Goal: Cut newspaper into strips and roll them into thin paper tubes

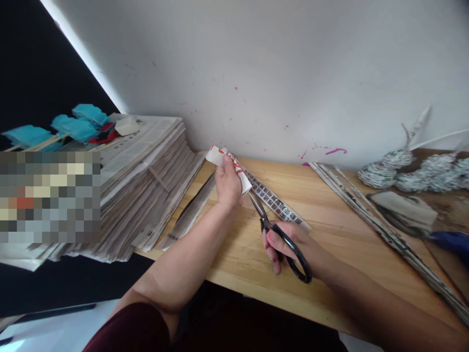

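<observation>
White paper (245,183) printed with red characters lies in the grasp of the left hand (230,182), beneath the thumb, with one end reaching past the hand on each side. Its long axis slants from upper left, away from the person, to lower right, where one end faces the scissors (269,226). It looks like a narrow, flat strip with straight edges, held above the table.

The right hand (287,239) grips the scissors by their black handles. Their metal blades point up and to the left, the tips close to the lower-right end of the strip; whether they touch it cannot be told.

Beyond the scissors, a newspaper strip (280,205) with bold black characters lies on the pale wooden table (238,254), running much the same way as the white one. More newsprint lies left of the left wrist.

Further left stands a tall newspaper stack (164,171), with bright blue crumpled pieces (78,128) on top. At the far right are long, thin paper rods (388,237) and white twisted bundles (390,168). Behind everything rises a whitish wall (256,63), flecked with pink and red.
</observation>
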Tool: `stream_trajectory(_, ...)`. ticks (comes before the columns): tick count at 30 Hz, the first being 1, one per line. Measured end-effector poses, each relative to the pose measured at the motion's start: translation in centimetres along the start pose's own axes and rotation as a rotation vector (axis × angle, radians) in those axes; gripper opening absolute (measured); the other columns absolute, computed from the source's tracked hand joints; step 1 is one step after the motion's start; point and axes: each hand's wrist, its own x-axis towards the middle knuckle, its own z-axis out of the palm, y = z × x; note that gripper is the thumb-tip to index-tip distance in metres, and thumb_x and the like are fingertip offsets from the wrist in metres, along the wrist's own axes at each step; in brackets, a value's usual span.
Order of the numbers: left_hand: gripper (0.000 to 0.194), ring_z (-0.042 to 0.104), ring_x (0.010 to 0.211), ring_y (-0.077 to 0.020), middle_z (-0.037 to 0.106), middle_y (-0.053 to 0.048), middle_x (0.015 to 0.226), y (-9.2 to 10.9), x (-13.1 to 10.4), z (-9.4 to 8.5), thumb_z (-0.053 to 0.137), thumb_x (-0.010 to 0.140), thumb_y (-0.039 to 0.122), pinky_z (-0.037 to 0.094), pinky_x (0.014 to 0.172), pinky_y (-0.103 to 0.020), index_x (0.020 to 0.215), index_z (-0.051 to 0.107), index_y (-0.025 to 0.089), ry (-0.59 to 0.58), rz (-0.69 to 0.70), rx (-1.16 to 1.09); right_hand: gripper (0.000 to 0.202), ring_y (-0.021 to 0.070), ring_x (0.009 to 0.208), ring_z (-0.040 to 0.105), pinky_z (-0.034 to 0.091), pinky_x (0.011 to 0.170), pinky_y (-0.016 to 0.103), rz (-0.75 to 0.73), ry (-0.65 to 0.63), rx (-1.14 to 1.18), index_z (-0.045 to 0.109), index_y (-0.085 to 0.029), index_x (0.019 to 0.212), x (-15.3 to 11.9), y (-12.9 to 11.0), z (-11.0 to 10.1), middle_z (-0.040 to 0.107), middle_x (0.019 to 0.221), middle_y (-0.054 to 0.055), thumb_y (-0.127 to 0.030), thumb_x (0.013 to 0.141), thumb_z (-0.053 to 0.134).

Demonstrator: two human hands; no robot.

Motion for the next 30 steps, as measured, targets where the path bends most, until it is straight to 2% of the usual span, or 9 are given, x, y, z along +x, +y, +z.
stream_trajectory(5,0.034,0.044,0.05,-0.0083,0.048,0.006,0.061,-0.1,-0.1,0.0,0.062,0.09,0.052,0.036,0.053,-0.022,0.083,0.05,0.021,-0.018,0.01,-0.022,0.047,0.0104,0.048,0.059,0.045,0.048,0.022,-0.002,0.011,-0.004,0.048,-0.019,0.076,0.1,0.1,0.0,0.058,0.064,-0.003,-0.061,0.081,0.069)
stream_trajectory(16,0.033,0.041,0.049,-0.0077,0.046,0.006,0.059,-0.1,-0.4,0.1,0.055,0.095,0.049,0.035,0.052,-0.021,0.079,0.046,0.021,-0.044,0.013,0.005,0.049,0.0101,0.046,0.059,0.044,0.047,0.021,-0.007,-0.001,0.013,0.049,-0.019,0.076,0.1,-0.1,0.1,0.058,0.062,-0.003,-0.063,0.08,0.069)
stream_trajectory(23,0.033,0.041,0.05,-0.0092,0.045,0.006,0.059,-0.4,-0.7,0.1,0.058,0.093,0.05,0.033,0.052,-0.023,0.081,0.047,0.022,-0.034,0.019,0.023,0.047,0.0107,0.047,0.06,0.041,0.045,0.021,-0.009,0.007,0.044,0.05,-0.019,0.077,0.1,0.0,0.0,0.058,0.063,-0.003,-0.062,0.081,0.069)
stream_trajectory(30,0.04,0.051,0.065,-0.012,0.051,0.003,0.068,-1.4,-1.0,-0.4,0.062,0.086,0.061,0.042,0.063,-0.024,0.086,0.053,0.022,-0.067,0.095,0.105,0.061,0.0111,0.049,0.064,0.03,0.039,0.018,-0.099,-0.031,0.13,0.058,-0.015,0.087,0.8,1.7,-0.5,0.06,0.067,0.0,-0.075,0.087,0.051)
